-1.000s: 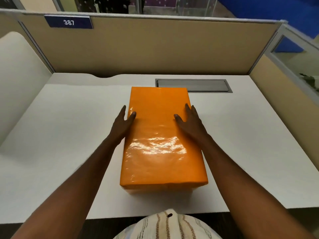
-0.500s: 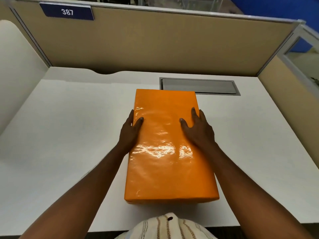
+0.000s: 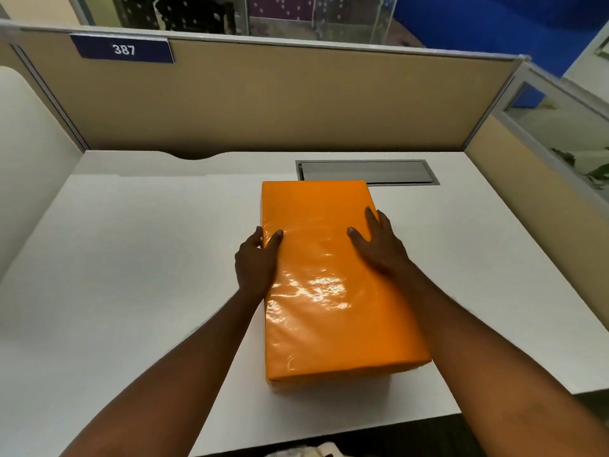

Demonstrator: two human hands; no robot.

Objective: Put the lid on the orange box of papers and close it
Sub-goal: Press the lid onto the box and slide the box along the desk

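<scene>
Your left hand (image 3: 255, 260) and right hand (image 3: 379, 247) lie flat, fingers spread, on the lid (image 3: 329, 275) (glossy orange), between them on the tabletop (image 3: 131, 258).

The left hand (image 3: 255, 262) has slid off the lid's (image 3: 333, 275) top — its fingers now curl over the left edge, thumb alone on top. The right hand (image 3: 379, 245) has crept outward, fingers reaching the right edge.
</scene>
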